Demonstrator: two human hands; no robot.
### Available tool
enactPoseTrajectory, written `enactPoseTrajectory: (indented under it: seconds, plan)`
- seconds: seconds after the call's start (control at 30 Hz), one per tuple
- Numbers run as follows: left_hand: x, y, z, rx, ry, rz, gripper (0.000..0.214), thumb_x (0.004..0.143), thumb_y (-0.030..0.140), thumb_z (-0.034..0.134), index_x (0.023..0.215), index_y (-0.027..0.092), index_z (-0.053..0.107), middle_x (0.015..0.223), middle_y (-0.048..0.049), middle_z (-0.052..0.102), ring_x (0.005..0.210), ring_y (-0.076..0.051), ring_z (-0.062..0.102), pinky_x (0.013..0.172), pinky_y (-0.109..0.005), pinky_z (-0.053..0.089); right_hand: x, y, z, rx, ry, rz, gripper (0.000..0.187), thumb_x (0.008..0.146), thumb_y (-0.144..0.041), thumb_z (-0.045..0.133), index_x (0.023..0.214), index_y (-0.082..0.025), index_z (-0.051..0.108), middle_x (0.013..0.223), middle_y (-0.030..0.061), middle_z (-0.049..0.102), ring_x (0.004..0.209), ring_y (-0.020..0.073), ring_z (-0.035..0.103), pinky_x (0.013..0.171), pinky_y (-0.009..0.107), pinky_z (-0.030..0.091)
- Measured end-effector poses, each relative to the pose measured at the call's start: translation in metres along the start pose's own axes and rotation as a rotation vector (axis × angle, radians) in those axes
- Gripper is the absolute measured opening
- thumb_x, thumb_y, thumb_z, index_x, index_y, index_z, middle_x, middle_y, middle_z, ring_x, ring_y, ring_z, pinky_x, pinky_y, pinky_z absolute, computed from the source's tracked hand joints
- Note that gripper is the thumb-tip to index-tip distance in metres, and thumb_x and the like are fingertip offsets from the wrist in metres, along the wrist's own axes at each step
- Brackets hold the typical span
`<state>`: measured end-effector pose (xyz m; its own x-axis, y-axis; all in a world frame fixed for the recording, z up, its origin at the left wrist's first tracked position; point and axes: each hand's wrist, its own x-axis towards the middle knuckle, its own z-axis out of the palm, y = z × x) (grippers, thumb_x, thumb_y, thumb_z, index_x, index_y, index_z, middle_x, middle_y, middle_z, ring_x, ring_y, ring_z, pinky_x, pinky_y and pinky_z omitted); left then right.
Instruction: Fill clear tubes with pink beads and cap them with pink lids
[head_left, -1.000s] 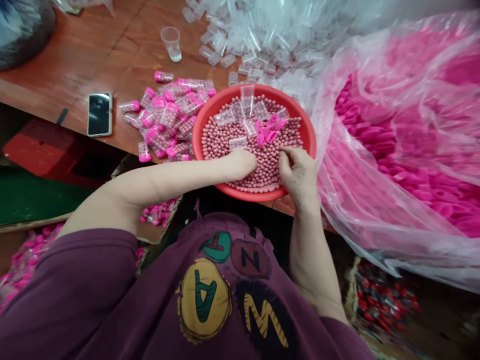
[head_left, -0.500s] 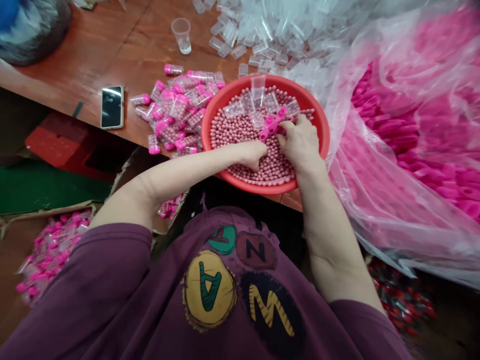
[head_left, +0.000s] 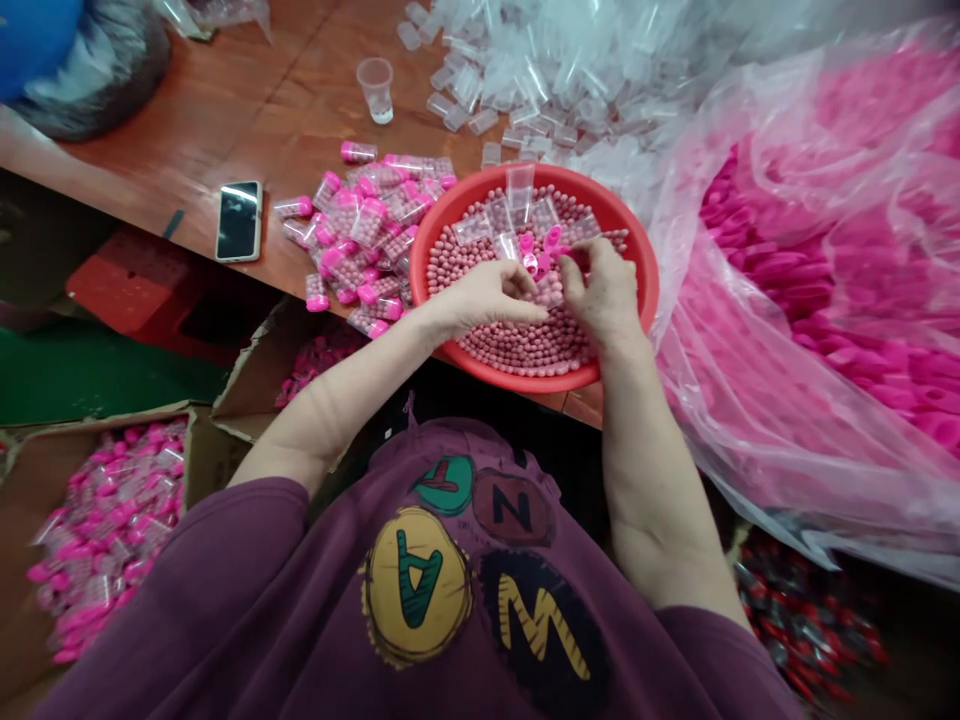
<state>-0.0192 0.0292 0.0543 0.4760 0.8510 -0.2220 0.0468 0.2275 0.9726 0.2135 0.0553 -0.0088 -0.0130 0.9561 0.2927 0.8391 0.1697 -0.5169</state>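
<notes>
Working over pink beads (head_left: 517, 345) in a red basin (head_left: 418, 250), the left hand (head_left: 487, 298) and right hand (head_left: 600, 290) pinch their fingers beside pink caps (head_left: 540, 255), any grip hidden

Left hand (head_left: 487, 298) no longer sits down among the pink beads (head_left: 517, 340); it is raised, fingertips now pinched toward the pink plastic caps (head_left: 541, 254), closer to the right hand (head_left: 601, 292).

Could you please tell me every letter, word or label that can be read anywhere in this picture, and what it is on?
"A" on a purple sweatshirt's yellow patch
"M" on its black patch
"N" on its maroon patch
"T" on its green patch
Nothing else is legible.
</notes>
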Motion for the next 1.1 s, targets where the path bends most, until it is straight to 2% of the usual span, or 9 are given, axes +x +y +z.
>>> enactPoseTrajectory:
  seconds: [0.1, 0.27, 0.43, 0.53, 0.67, 0.77, 0.87, 0.97, 1.1]
  plan:
    - [-0.014, -0.002, 0.012, -0.249, 0.068, -0.086, 0.033, 0.089, 0.008, 0.087, 0.091, 0.019, 0.056, 0.075, 0.0031, 0.074, 0.067, -0.011, 0.073, 0.068, -0.023, 0.051, -0.005, 0.007, 0.008, 0.256, 0.047, -0.047, 0.026, 0.103, -0.046, 0.075, 0.12, -0.026, 0.074, 0.104, 0.0079, 0.08, 0.095, 0.03, 0.077, 0.093, 0.051, 0.065]
    - [-0.019, -0.002, 0.018, -0.373, 0.123, -0.135, 0.018, 0.099, 0.002, 0.074, 0.103, 0.016, 0.063, 0.075, 0.0053, 0.075, 0.06, -0.008, 0.073, 0.062, -0.019, 0.053, -0.022, 0.003, 0.011, 0.51, 0.133, -0.001, 0.049, 0.101, -0.064, 0.077, 0.135, -0.029, 0.071, 0.108, 0.0043, 0.075, 0.094, 0.0255, 0.076, 0.084, 0.047, 0.069]
    - [-0.018, 0.007, 0.018, -0.355, 0.151, -0.169, 0.018, 0.099, -0.003, 0.068, 0.108, 0.012, 0.067, 0.078, 0.004, 0.076, 0.059, -0.009, 0.074, 0.063, -0.021, 0.059, -0.032, -0.008, 0.009, 0.591, 0.11, 0.134, 0.041, 0.098, -0.064, 0.079, 0.12, -0.029, 0.071, 0.096, 0.0023, 0.076, 0.068, 0.0207, 0.072, 0.062, 0.038, 0.062]
    - [-0.016, 0.009, 0.019, -0.291, 0.213, -0.198, 0.017, 0.1, -0.004, 0.065, 0.102, 0.012, 0.066, 0.071, 0.006, 0.071, 0.053, -0.007, 0.067, 0.059, -0.02, 0.055, -0.032, -0.013, 0.004, 0.573, 0.093, 0.116, 0.04, 0.099, -0.062, 0.078, 0.121, -0.029, 0.072, 0.097, 0.0031, 0.078, 0.078, 0.0233, 0.075, 0.076, 0.043, 0.068]
    - [-0.016, 0.006, 0.016, -0.366, 0.188, -0.216, 0.016, 0.1, -0.002, 0.064, 0.105, 0.013, 0.068, 0.079, 0.0041, 0.074, 0.057, -0.008, 0.071, 0.064, -0.02, 0.058, -0.035, -0.023, -0.008, 0.52, 0.071, 0.093, 0.044, 0.1, -0.065, 0.078, 0.121, -0.026, 0.08, 0.109, 0.0052, 0.082, 0.103, 0.0264, 0.078, 0.104, 0.048, 0.066]
    - [-0.016, 0.004, 0.012, -0.476, 0.135, -0.223, 0.019, 0.099, 0.0, 0.063, 0.113, 0.012, 0.07, 0.087, -0.0004, 0.079, 0.065, -0.01, 0.076, 0.07, -0.023, 0.061, -0.04, -0.03, -0.013, 0.565, 0.001, 0.122, 0.053, 0.107, -0.076, 0.064, 0.122, -0.029, 0.084, 0.09, 0.0021, 0.075, 0.089, 0.0233, 0.075, 0.093, 0.044, 0.068]
    - [-0.014, 0.002, 0.01, -0.559, 0.109, -0.229, 0.031, 0.096, -0.003, 0.058, 0.121, 0.011, 0.071, 0.093, -0.0026, 0.082, 0.07, -0.011, 0.079, 0.076, -0.025, 0.064, -0.045, -0.035, -0.015, 0.594, 0.018, 0.106, 0.056, 0.109, -0.078, 0.058, 0.125, -0.032, 0.085, 0.081, 0.0008, 0.071, 0.075, 0.0225, 0.07, 0.081, 0.045, 0.069]
    - [-0.013, 0.001, 0.01, -0.585, 0.098, -0.225, 0.039, 0.093, -0.007, 0.056, 0.123, 0.012, 0.074, 0.095, -0.0019, 0.082, 0.073, -0.01, 0.079, 0.08, -0.023, 0.064, -0.047, -0.043, -0.018, 0.526, 0.102, 0.035, 0.049, 0.11, -0.068, 0.064, 0.136, -0.033, 0.084, 0.106, 0.0046, 0.082, 0.098, 0.0269, 0.079, 0.096, 0.052, 0.07]
    - [-0.013, -0.003, 0.011, -0.608, 0.071, -0.192, 0.02, 0.1, 0.004, 0.067, 0.115, 0.014, 0.074, 0.094, -0.002, 0.081, 0.079, -0.011, 0.077, 0.085, -0.025, 0.065, -0.048, -0.057, -0.023, 0.435, 0.134, -0.04, 0.041, 0.11, -0.057, 0.068, 0.132, -0.029, 0.087, 0.121, 0.0086, 0.086, 0.117, 0.0287, 0.081, 0.112, 0.054, 0.067]
